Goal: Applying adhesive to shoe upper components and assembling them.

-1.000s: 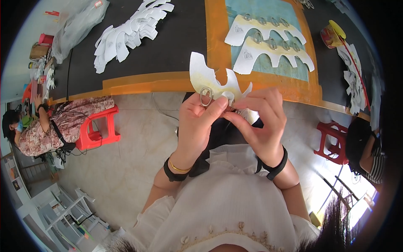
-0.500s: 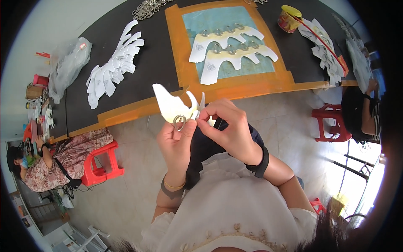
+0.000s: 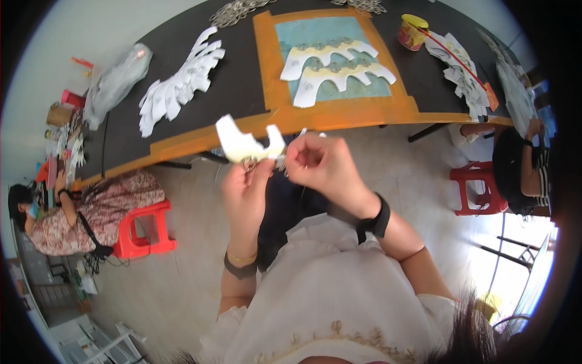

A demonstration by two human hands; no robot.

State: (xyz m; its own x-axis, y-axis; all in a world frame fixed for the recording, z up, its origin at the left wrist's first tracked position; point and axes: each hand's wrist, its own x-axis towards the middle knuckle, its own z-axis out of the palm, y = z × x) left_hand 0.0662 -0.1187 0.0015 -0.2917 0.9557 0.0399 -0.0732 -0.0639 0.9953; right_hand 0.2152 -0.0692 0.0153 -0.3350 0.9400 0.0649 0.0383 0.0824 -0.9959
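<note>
My left hand (image 3: 244,191) pinches a white scalloped strip (image 3: 235,141) with a yellowish edge, held up off the table's near edge. A metal ring (image 3: 249,162) hangs at that edge, just above the left fingers. Close beside it, my right hand (image 3: 330,173) has its thumb and fingers pressed together at the middle of the strip. Its fingertips hide what they grip there. Two similar white strips with metal rings, an upper one (image 3: 297,59) and a lower one (image 3: 309,88), lie on a blue mat (image 3: 285,29) on the table.
Orange tape (image 3: 262,67) frames the mat on the dark table (image 3: 242,54). White strips (image 3: 176,94) lie fanned at left, others (image 3: 464,76) at right near a yellow-rimmed tub (image 3: 413,33). Metal rings (image 3: 239,11) are heaped at the back. Two people sit on red stools at either side.
The view has shifted slightly, so the table sits higher. The strip has tilted flatter in my hands, and my right fingers have curled closer together at it.
</note>
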